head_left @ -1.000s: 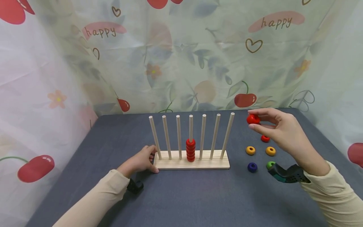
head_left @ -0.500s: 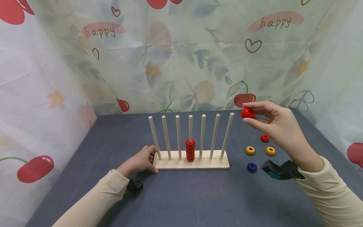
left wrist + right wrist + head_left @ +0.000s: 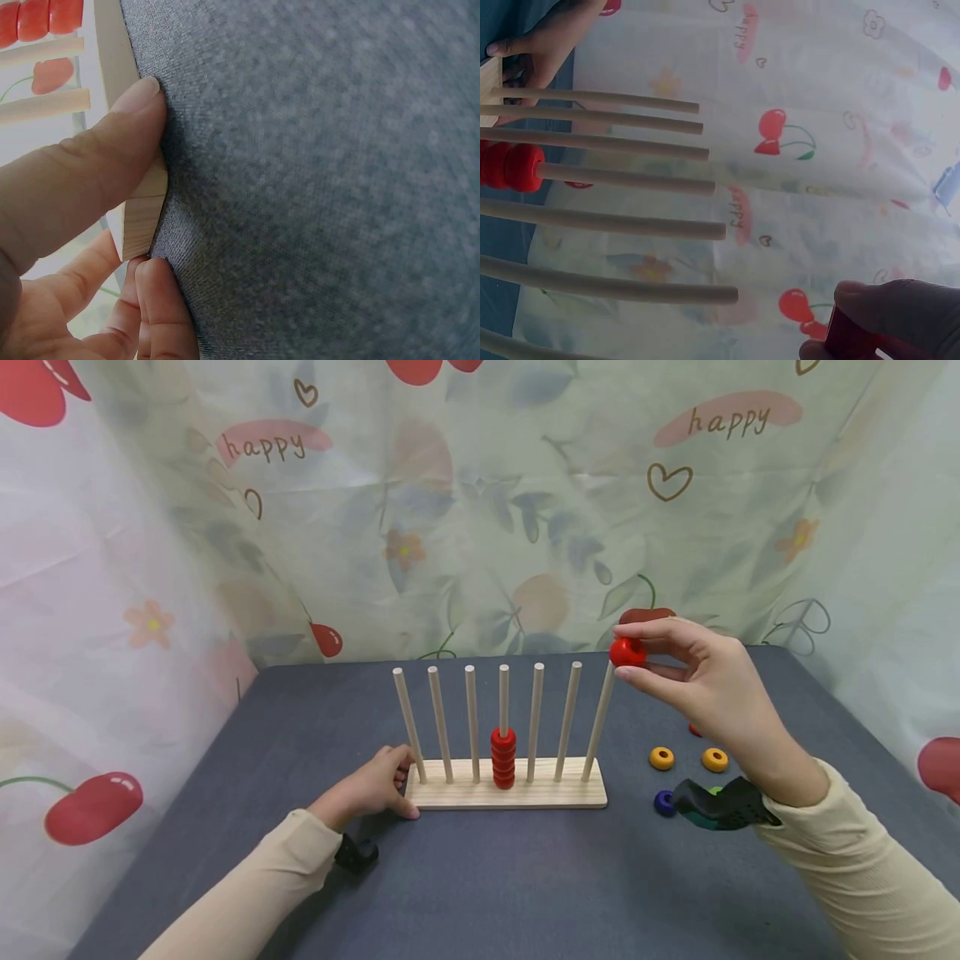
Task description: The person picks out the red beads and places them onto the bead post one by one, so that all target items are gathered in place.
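A wooden peg rack [image 3: 450, 795] with a row of several upright pegs stands on the table. Red beads [image 3: 503, 758] are stacked on its middle peg. My left hand [image 3: 375, 783] grips the rack's left end; in the left wrist view the thumb [image 3: 90, 161] lies along the front edge and the fingers curl round the end. Between thumb and fingers, my right hand [image 3: 693, 670] pinches a red bead [image 3: 627, 652] at the height of the rightmost peg's top. From the head that bead overlaps the peg tip; whether they touch I cannot tell.
Right of the rack lie two yellow beads [image 3: 662, 758], a blue bead [image 3: 664, 803], a green bead [image 3: 716, 791] mostly behind the wrist camera, and a red bead [image 3: 694, 730] partly hidden by my right hand. A patterned curtain [image 3: 480, 527] hangs behind the dark table [image 3: 480, 885].
My right hand has moved left and slightly up with the red bead, from right of the rack to the rightmost peg's top. My left hand and the rack have stayed put.
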Available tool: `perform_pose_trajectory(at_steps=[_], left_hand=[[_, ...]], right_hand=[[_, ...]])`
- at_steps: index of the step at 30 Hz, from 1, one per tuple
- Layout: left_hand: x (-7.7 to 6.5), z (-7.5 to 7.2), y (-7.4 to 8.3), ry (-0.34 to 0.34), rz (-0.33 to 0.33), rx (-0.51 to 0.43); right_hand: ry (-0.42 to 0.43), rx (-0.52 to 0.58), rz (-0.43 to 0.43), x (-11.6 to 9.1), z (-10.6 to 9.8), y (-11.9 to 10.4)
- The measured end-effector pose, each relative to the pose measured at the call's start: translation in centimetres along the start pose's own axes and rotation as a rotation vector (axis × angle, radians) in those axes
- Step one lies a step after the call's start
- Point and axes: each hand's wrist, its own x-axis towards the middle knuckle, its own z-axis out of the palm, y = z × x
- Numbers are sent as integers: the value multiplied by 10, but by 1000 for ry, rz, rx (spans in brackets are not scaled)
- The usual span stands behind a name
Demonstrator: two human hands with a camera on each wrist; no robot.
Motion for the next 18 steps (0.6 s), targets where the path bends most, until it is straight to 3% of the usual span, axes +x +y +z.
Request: perform_pose_trajectory(at_steps=[8, 18], left_hand=[[-1, 0, 1, -3, -6, -1], [0, 0, 0, -1, -14, 10]], right_hand=[[-3, 83, -63, 5, 8, -3], [-64, 137, -47, 8, 23, -3]])
